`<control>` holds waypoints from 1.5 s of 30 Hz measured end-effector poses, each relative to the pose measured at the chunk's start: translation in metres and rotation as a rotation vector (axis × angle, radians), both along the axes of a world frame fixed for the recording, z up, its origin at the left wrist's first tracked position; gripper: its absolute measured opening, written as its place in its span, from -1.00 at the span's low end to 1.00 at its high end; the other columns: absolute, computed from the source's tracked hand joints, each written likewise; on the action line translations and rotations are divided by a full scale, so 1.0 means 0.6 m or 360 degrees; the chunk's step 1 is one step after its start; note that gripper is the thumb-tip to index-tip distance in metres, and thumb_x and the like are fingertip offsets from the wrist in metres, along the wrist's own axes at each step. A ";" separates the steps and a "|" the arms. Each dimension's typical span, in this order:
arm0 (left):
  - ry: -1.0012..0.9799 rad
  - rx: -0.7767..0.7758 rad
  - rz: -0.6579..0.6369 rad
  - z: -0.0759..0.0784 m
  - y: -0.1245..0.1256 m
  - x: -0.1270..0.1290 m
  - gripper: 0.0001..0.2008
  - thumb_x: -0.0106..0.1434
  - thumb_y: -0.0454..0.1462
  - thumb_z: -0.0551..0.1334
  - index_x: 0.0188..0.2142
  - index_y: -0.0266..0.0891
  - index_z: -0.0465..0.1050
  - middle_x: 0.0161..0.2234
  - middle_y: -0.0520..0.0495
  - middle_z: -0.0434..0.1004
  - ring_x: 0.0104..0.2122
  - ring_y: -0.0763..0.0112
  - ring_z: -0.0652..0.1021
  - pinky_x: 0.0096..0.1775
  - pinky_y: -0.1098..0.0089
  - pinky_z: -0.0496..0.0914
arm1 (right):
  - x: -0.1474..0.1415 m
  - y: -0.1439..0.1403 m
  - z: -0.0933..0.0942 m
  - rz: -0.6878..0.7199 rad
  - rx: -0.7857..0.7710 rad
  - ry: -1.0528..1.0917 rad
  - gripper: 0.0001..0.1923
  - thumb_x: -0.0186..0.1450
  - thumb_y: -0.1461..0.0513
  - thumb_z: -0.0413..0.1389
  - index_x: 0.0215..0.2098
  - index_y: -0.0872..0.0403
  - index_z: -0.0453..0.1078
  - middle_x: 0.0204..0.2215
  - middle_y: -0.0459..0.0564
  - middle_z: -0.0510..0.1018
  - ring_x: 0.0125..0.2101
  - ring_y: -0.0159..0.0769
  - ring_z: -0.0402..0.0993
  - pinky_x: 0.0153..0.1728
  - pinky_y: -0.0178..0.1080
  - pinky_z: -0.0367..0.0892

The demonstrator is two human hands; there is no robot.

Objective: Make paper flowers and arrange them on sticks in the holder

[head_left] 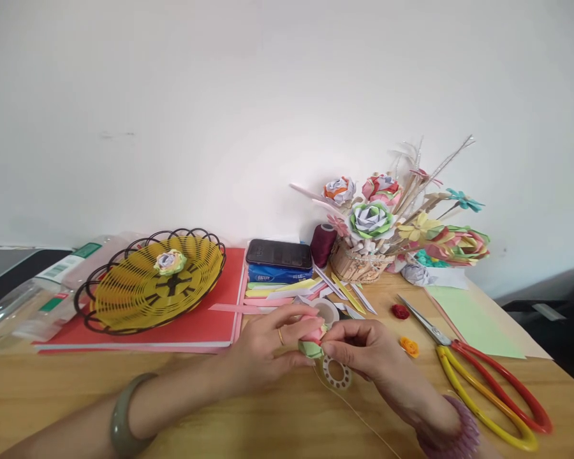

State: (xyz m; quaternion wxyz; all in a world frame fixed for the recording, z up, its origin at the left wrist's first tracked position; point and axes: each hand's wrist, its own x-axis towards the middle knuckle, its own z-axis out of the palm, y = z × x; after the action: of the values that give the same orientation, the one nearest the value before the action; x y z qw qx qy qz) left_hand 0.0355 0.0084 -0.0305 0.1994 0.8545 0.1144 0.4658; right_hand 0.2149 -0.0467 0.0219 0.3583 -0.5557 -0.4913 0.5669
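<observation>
With our left hand (263, 347) and right hand (363, 350) both pinching the paper flower (312, 341) just above the counter (277, 421), squeezing harder could crush its petals, or the thread (358, 414) could slip.

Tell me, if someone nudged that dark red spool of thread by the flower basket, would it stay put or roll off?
The thread spool stands upright on its end, so a light nudge would probably just slide it. It looks taller than wide, so a harder push may tip it, and then it could roll. The wicker flower basket close beside it would likely stop it on that side.
</observation>
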 end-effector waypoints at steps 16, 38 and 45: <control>-0.0038 -0.0218 -0.0114 0.003 0.002 -0.003 -0.53 0.14 -0.27 0.24 0.06 -0.09 0.28 0.02 -0.22 0.39 0.00 0.26 0.45 -0.06 0.26 0.42 | 0.007 -0.001 0.003 0.0180 0.0130 -0.0195 -0.69 0.08 0.00 0.17 -0.45 0.06 0.55 -0.53 -0.07 0.48 -0.51 -0.38 0.25 -0.49 -0.33 0.13; -0.0146 -0.1013 -0.0297 -0.002 -0.007 -0.001 -0.55 0.02 -0.32 0.33 -0.05 -0.09 0.42 -0.01 -0.13 0.46 -0.01 0.25 0.46 -0.14 0.31 0.48 | 0.002 -0.001 -0.002 0.0096 0.0006 -0.0025 -0.75 0.00 0.07 0.25 -0.54 0.10 0.50 -0.63 -0.14 0.38 -0.60 -0.47 0.13 -0.57 -0.35 0.02; 0.0009 -0.1246 -0.0250 0.005 -0.010 -0.004 -0.58 0.01 -0.27 0.34 -0.08 -0.13 0.45 0.02 -0.15 0.42 0.02 0.22 0.43 -0.10 0.32 0.44 | 0.002 0.000 -0.007 0.0097 -0.0085 0.0042 -0.71 -0.03 0.05 0.27 -0.55 0.12 0.47 -0.66 -0.14 0.37 -0.63 -0.48 0.17 -0.57 -0.35 0.06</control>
State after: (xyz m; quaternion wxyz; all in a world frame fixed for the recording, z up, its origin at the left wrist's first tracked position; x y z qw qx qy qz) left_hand 0.0330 0.0025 -0.0273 0.5447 0.7214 0.2182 0.3679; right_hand 0.2160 -0.0469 0.0177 0.3323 -0.5423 -0.4879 0.5978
